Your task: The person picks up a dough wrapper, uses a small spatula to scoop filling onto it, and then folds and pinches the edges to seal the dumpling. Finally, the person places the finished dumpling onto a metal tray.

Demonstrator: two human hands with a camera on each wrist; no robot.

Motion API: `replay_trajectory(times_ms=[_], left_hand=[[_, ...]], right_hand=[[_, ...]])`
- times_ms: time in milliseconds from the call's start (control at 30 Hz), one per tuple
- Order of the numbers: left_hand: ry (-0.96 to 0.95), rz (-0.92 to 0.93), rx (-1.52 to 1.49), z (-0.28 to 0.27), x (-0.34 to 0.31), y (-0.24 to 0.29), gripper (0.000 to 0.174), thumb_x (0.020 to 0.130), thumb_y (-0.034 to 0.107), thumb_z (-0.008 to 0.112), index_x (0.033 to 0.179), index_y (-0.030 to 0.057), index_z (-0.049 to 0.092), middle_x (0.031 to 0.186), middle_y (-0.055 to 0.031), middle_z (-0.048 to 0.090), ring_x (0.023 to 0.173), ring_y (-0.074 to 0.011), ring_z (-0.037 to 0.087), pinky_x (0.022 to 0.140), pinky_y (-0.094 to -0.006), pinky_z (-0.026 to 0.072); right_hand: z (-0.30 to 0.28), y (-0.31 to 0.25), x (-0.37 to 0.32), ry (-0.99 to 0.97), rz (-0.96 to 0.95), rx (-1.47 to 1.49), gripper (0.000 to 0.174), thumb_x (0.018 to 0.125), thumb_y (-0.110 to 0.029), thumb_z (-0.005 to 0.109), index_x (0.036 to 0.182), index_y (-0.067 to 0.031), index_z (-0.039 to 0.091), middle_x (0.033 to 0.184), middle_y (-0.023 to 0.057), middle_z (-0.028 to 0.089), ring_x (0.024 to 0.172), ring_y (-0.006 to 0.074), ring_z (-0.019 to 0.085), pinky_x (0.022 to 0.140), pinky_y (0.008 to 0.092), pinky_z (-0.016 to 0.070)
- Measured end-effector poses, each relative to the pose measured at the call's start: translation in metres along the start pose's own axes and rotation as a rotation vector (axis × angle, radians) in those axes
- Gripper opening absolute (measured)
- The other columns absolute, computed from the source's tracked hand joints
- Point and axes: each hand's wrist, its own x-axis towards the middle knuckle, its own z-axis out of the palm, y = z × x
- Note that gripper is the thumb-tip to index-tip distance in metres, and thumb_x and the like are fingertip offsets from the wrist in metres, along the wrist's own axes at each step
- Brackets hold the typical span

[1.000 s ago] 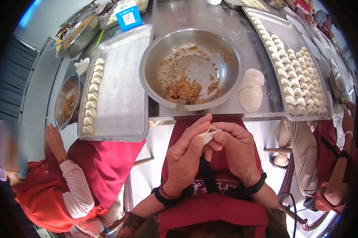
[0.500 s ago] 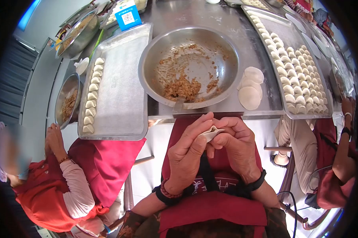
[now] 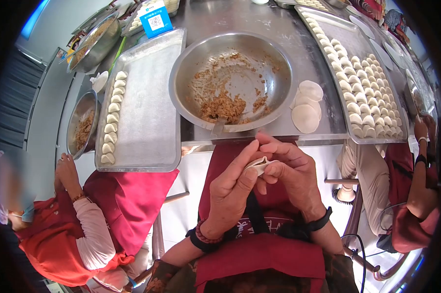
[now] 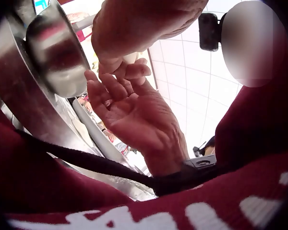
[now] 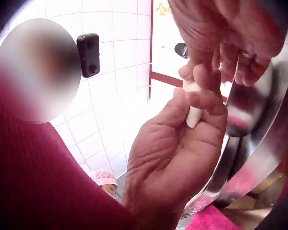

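Note:
Between my two hands sits a half-folded dumpling (image 3: 259, 166), its pale edges raised with a dark gap in the top. My left hand (image 3: 231, 191) pinches its left side with thumb and fingers. On the right end, my right hand (image 3: 299, 184) pinches with the thumb, other fingers behind; its upper fingertips are slightly blurred. In the right wrist view the dumpling (image 5: 194, 115) shows white against the left fingers and palm. Ahead of the hands is a steel bowl (image 3: 285, 58) with brown filling (image 3: 225, 107) and a flat utensil (image 3: 218, 128). Round wrappers (image 3: 306, 118) lie right of it.
A tray (image 3: 152, 97) at left bears one column of dumplings (image 3: 112, 118); another tray (image 3: 318, 30) at right has many rows. A smaller bowl of filling (image 3: 84, 128) and a seated person (image 3: 79, 229) are at left. A blue QR stand (image 3: 156, 22) stands behind.
The right hand's upper fingers have lifted and spread a little from the left fingertips. The dumpling has shifted slightly and its opening shows more. The person at far right has moved an arm.

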Motion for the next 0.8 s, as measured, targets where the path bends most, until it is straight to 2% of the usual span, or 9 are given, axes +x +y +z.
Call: replay_trajectory(times_ms=[67, 167, 267, 467, 567, 633, 700, 767, 800], left_hand=[[-0.012, -0.002, 0.002, 0.0, 0.001, 0.001, 0.048, 0.106, 0.015, 0.047, 0.148, -0.0038, 0.037, 0.128, -0.017, 0.059, 0.095, -0.0207, 0.065, 0.073, -0.029, 0.0524], [-0.035, -0.004, 0.029, 0.0, -0.001, 0.0, 0.047, 0.106, 0.014, 0.046, 0.148, -0.0038, 0.036, 0.128, -0.0168, 0.06, 0.094, -0.0208, 0.065, 0.072, -0.0288, 0.0528], [-0.068, -0.026, 0.054, -0.002, -0.001, -0.001, 0.046, 0.106, 0.014, 0.045, 0.148, -0.0039, 0.037, 0.128, -0.0167, 0.06, 0.094, -0.0206, 0.065, 0.072, -0.0289, 0.0532], [-0.064, -0.033, 0.045, -0.001, -0.001, 0.0, 0.045, 0.106, 0.013, 0.044, 0.147, -0.0042, 0.038, 0.124, -0.017, 0.061, 0.093, -0.0197, 0.064, 0.073, -0.0288, 0.0531], [-0.055, 0.0, 0.063, -0.003, -0.001, -0.004, 0.044, 0.106, 0.014, 0.045, 0.146, -0.0043, 0.04, 0.122, -0.0169, 0.061, 0.092, -0.0191, 0.064, 0.073, -0.0286, 0.0528], [-0.066, 0.014, 0.078, -0.003, -0.001, -0.003, 0.044, 0.106, 0.014, 0.045, 0.145, -0.0044, 0.041, 0.12, -0.0163, 0.062, 0.092, -0.0184, 0.063, 0.073, -0.028, 0.0523], [-0.08, 0.015, 0.102, -0.003, -0.001, -0.003, 0.042, 0.105, 0.012, 0.046, 0.144, -0.0041, 0.044, 0.117, -0.0139, 0.061, 0.087, -0.0157, 0.062, 0.072, -0.0261, 0.051], [-0.094, 0.007, 0.133, -0.004, 0.0, 0.0, 0.04, 0.104, 0.008, 0.046, 0.142, -0.0034, 0.047, 0.114, -0.01, 0.059, 0.078, -0.0111, 0.06, 0.071, -0.0227, 0.0488], [-0.106, -0.004, 0.128, -0.004, 0.0, 0.001, 0.04, 0.105, 0.009, 0.046, 0.142, -0.0034, 0.047, 0.113, -0.0099, 0.059, 0.077, -0.0108, 0.059, 0.071, -0.0227, 0.0485]], right_hand=[[0.003, -0.005, -0.001, -0.005, 0.015, -0.11, 0.02, 0.092, 0.001, 0.065, 0.112, 0.0004, 0.068, 0.141, 0.0171, 0.053, 0.082, 0.0093, 0.06, 0.068, 0.0226, 0.0511], [-0.002, -0.007, -0.001, -0.047, 0.059, -0.049, 0.017, 0.091, 0.001, 0.065, 0.107, 0.0013, 0.068, 0.14, 0.0186, 0.055, 0.076, 0.008, 0.059, 0.066, 0.0217, 0.0501], [-0.007, 0.004, -0.003, -0.055, -0.01, 0.053, 0.013, 0.09, 0.001, 0.066, 0.103, 0.0009, 0.068, 0.139, 0.0196, 0.055, 0.072, 0.0069, 0.056, 0.065, 0.0212, 0.0496], [-0.005, 0.009, -0.005, -0.008, -0.059, -0.014, 0.014, 0.091, 0.001, 0.066, 0.105, 0.0, 0.066, 0.14, 0.021, 0.054, 0.073, 0.0079, 0.059, 0.064, 0.0217, 0.0498], [0.002, 0.001, -0.006, 0.027, -0.015, -0.011, 0.014, 0.091, 0.0, 0.066, 0.105, -0.0002, 0.066, 0.14, 0.0219, 0.054, 0.084, 0.0102, 0.063, 0.067, 0.0215, 0.0507], [0.001, 0.001, -0.005, -0.009, -0.012, 0.01, 0.014, 0.09, 0.0, 0.068, 0.103, -0.0009, 0.067, 0.138, 0.023, 0.055, 0.101, 0.016, 0.064, 0.077, 0.0246, 0.0518], [-0.005, 0.004, -0.003, -0.046, -0.054, -0.055, 0.013, 0.088, -0.001, 0.07, 0.101, -0.0016, 0.068, 0.136, 0.0237, 0.056, 0.116, 0.0216, 0.061, 0.086, 0.0285, 0.0513], [-0.012, 0.009, -0.001, -0.089, -0.14, -0.209, 0.012, 0.087, -0.001, 0.071, 0.099, -0.0022, 0.069, 0.134, 0.0239, 0.058, 0.129, 0.0269, 0.054, 0.096, 0.0332, 0.0491], [-0.014, 0.009, -0.001, -0.104, -0.154, -0.22, 0.013, 0.087, -0.001, 0.072, 0.099, -0.0023, 0.069, 0.133, 0.0237, 0.059, 0.132, 0.0281, 0.051, 0.099, 0.0349, 0.0474]])
